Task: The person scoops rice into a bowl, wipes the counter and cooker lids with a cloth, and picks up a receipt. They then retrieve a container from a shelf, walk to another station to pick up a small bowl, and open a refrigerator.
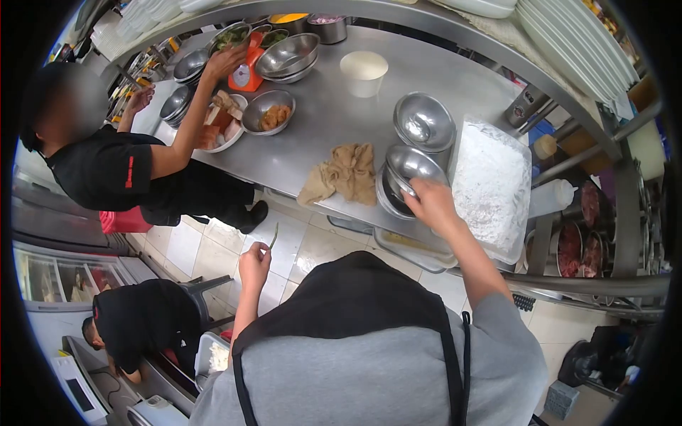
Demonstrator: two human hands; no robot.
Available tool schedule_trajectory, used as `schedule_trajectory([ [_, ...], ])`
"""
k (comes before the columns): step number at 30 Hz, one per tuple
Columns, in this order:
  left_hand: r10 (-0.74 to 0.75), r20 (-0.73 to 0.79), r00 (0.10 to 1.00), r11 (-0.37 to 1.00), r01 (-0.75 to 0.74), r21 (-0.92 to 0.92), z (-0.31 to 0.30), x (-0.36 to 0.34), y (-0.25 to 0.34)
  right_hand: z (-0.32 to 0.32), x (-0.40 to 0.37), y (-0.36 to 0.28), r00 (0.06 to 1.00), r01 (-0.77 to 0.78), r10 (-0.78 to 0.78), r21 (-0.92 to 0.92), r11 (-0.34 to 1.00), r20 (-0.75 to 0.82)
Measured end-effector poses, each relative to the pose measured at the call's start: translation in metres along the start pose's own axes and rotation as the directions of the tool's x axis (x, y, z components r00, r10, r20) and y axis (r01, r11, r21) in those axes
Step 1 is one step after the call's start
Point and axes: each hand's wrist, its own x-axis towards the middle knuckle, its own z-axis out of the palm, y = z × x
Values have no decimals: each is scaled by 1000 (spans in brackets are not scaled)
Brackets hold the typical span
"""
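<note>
My right hand (430, 206) is closed on the rim of a metal bowl (418, 165), tilted over another bowl (388, 199) with a dark inside; its contents I cannot make out. Behind it stands a further metal bowl (424, 119). My left hand (254, 265), held low over the floor away from the table, pinches a thin green strip (275, 234), perhaps a vegetable stalk. A crumpled brown cloth (342, 174) lies left of the bowls. To their right is white powder (491, 188) in a long tray.
A white tub (364, 84) stands farther back. Left of it are stacked bowls (288, 60), an orange scale (249, 67) and a bowl of orange pieces (275, 117). One co-worker (106, 167) reaches over the table's left end; another (145, 319) bends low. A shelf rail (426, 32) crosses above.
</note>
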Motion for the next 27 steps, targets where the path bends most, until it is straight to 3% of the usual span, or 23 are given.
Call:
schedule_trajectory([
  [5, 23, 3, 1000, 1000, -23, 2, -5, 8, 2, -2, 41, -21, 990, 51, -44, 50, 997, -131],
  [9, 43, -11, 999, 999, -43, -18, -4, 6, 1, 45, 106, -21, 995, 36, -33, -29, 999, 95],
  [12, 20, -8, 1000, 1000, -20, -18, -5, 1, -7, 90, 131, -3, 991, 0, 6, -48, 999, 134],
  [13, -3, -12, 1000, 1000, 3, -15, -6, -3, -12, 107, 131, 11, 1000, 28, -29, 38, 999, 6],
  [14, -28, -15, 1000, 1000, 28, -12, -6, -7, -17, 108, 132, 14, 999, 33, -34, 39, 999, 9],
  [16, -67, -21, 998, 998, 66, -18, -5, -15, -30, 108, 133, 20, 985, -170, 168, 261, 950, 28],
  [17, -89, -26, 996, 996, 89, -13, -4, -19, -36, 112, 137, 28, 973, -211, 229, 312, 926, -22],
  [18, -112, -31, 993, 994, 111, -9, -4, -22, -39, 115, 136, 39, 964, -154, 225, 390, 908, -144],
  [20, -105, -44, 994, 994, 105, -5, -7, -24, -42, 71, 137, 25, 955, -226, 286, 441, 869, -74],
  [22, -97, -52, 994, 995, 97, 0, -10, -25, -44, 23, 134, 6, 934, -229, 290, 270, 935, -211],
  [25, -90, -58, 994, 996, 91, 2, -11, -20, -47, 12, 133, 45, 914, -228, 278, 193, 954, -296],
  [27, -58, -58, 997, 998, 58, -13, -14, -15, -44, 28, 127, 79, 863, -391, 327, -100, 915, -386],
])
